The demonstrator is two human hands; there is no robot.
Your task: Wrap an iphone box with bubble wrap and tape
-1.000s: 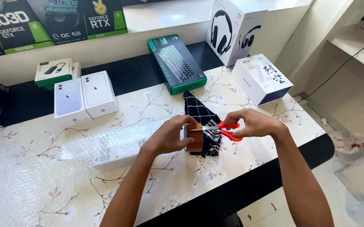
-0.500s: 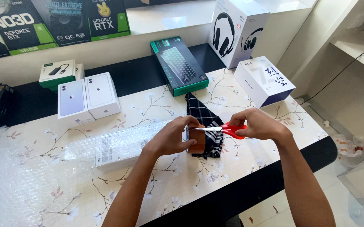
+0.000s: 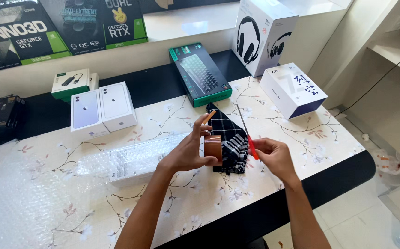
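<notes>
One head camera, looking down and forward.

I'm viewing from above my own forearms, close over the floral-patterned white tabletop [image 3: 301, 133], facing the boxes by the pale wall ledge [image 3: 186, 23].

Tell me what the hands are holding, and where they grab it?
The left hand holds a roll of brown tape by its round sides, thumb below, fingers on top. The right hand holds red-handled scissors by the handles, blades pointing up and away.

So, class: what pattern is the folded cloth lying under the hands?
Black-and-white check folded cloth, head view.
</notes>
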